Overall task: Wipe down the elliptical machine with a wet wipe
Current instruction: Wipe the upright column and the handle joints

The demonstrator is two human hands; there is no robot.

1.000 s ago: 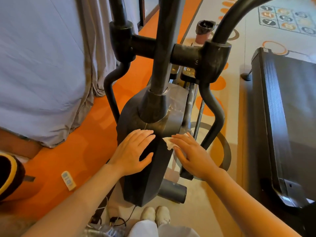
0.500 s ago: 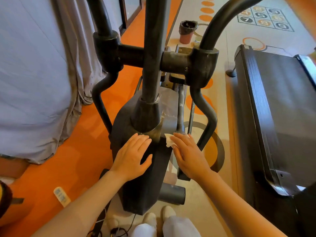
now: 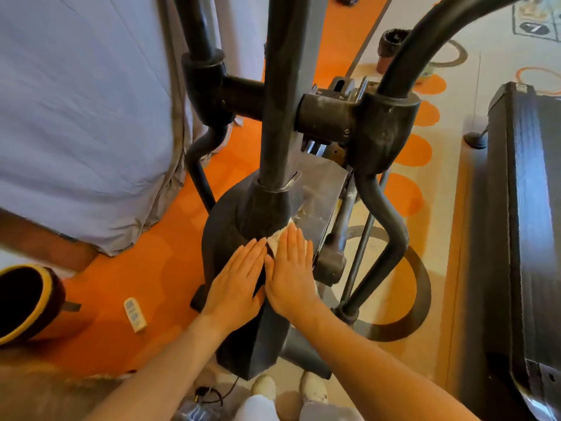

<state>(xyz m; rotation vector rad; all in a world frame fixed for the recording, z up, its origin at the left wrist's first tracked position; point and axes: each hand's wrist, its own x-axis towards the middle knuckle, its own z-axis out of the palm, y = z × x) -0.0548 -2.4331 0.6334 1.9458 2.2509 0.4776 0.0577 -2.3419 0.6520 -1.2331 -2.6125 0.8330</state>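
The black elliptical machine (image 3: 230,226) fills the middle of the head view, with its central post and two curved arm bars rising toward me. My left hand (image 3: 236,284) lies flat with straight fingers on the top of the black housing. Right beside it, my right hand (image 3: 290,276) lies flat on the housing and presses the white wet wipe (image 3: 277,240) under its palm and fingers. Only a small corner of the wipe shows past the fingertips.
A black treadmill (image 3: 522,226) stands close on the right. A grey cloth cover (image 3: 82,117) hangs over something at left. A small white remote (image 3: 135,314) and a black-and-yellow object (image 3: 27,302) lie on the orange floor. A dark bin (image 3: 390,47) stands behind. My shoes (image 3: 288,387) are below.
My right hand slid the wipe from the housing's right side up onto its top, next to my left hand. The camera moved closer and tilted.
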